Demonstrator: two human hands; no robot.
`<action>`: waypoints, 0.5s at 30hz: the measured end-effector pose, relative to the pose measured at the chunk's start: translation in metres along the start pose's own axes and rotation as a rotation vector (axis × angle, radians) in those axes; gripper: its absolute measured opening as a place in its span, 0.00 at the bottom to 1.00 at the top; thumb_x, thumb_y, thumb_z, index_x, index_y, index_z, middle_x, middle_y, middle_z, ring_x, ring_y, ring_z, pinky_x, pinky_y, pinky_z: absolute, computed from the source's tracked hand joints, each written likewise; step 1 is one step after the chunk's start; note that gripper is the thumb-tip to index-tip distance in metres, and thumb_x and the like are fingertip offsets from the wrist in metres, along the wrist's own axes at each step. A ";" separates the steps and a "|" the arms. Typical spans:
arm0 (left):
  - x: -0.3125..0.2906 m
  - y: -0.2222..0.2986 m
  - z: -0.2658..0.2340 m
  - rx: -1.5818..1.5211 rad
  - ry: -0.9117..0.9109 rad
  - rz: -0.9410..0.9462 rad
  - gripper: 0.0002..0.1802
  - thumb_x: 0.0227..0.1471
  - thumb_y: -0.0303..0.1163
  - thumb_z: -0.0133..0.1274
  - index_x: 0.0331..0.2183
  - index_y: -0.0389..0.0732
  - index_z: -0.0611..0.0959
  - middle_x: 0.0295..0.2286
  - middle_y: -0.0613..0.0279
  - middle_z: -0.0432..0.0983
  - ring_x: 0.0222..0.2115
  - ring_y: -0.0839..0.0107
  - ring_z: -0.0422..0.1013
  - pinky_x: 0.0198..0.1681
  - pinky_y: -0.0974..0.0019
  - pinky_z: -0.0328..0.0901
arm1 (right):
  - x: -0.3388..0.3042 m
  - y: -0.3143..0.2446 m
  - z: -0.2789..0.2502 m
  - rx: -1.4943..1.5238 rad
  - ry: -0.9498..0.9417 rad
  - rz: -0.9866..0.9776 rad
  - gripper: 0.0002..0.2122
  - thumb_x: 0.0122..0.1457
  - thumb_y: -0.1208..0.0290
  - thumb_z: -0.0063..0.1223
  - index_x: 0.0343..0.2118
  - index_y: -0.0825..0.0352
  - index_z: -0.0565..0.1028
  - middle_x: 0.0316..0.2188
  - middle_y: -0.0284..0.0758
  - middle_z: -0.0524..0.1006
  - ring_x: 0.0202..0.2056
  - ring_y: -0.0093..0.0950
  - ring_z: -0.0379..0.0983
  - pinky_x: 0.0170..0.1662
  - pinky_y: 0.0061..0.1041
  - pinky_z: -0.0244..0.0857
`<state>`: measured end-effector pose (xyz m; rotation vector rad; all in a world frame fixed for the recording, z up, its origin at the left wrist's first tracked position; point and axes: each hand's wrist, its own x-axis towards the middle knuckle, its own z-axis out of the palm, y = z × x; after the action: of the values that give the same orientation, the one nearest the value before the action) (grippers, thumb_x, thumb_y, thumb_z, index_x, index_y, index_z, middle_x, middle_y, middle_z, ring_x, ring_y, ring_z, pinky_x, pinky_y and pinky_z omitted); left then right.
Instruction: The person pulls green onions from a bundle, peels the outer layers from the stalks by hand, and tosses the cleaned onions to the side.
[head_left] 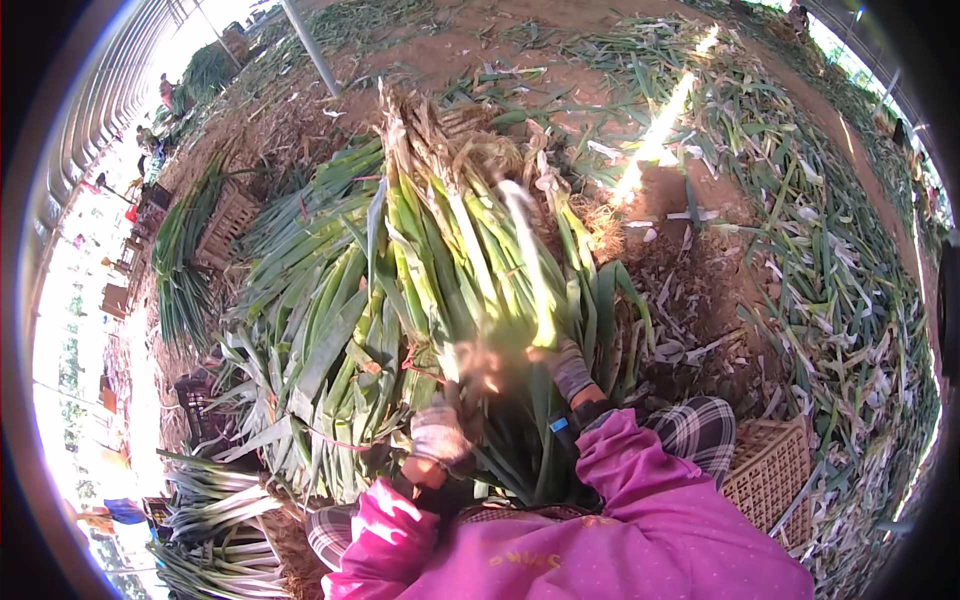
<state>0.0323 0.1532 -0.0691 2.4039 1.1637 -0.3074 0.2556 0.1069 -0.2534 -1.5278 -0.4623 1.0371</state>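
Observation:
In front of my lap a big heap of leeks (430, 240) lies with its brown, rooty ends pointing away from me and its green leaves fanning to the left. My right hand (570, 372), in a striped glove, is closed round the lower part of one pale leek stalk (530, 265), which stretches up over the heap. Beside the near leaves, left of the right hand, is my gloved left hand (438, 432). A blurred patch covers the space between the hands, and the left fingers are not clear in it. Green leaves hang down between my forearms.
At my right side stands a tan plastic crate (772, 470). Cut leaves (820, 250) litter the ground to the right. Leek bundles (220, 500) lie at the lower left, and another tan crate (230, 222) sits farther left beside a leafy bundle (185, 260).

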 end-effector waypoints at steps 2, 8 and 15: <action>0.016 0.015 0.005 -0.115 0.023 0.049 0.34 0.39 0.45 0.56 0.44 0.35 0.65 0.32 0.43 0.72 0.32 0.47 0.71 0.34 0.48 0.65 | 0.030 0.058 -0.022 -0.220 0.101 -0.250 0.22 0.43 0.71 0.62 0.43 0.70 0.70 0.36 0.39 0.75 0.34 0.30 0.70 0.42 0.25 0.65; 0.021 0.018 -0.010 -0.147 0.052 0.111 0.40 0.34 0.39 0.59 0.49 0.35 0.63 0.25 0.46 0.73 0.26 0.49 0.71 0.28 0.51 0.65 | 0.058 0.060 0.012 0.409 -0.077 -0.003 0.20 0.47 0.65 0.57 0.41 0.71 0.69 0.34 0.39 0.75 0.36 0.31 0.72 0.44 0.27 0.65; 0.009 -0.005 -0.011 0.030 0.014 0.145 0.28 0.42 0.44 0.53 0.43 0.39 0.68 0.29 0.48 0.71 0.27 0.50 0.71 0.28 0.51 0.65 | 0.047 0.015 0.070 1.387 -0.285 0.723 0.18 0.58 0.53 0.41 0.42 0.62 0.71 0.38 0.42 0.73 0.40 0.33 0.68 0.45 0.29 0.64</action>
<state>0.0339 0.1673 -0.0639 2.5036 0.9905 -0.2638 0.2194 0.1804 -0.2788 -0.2362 0.6282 1.6075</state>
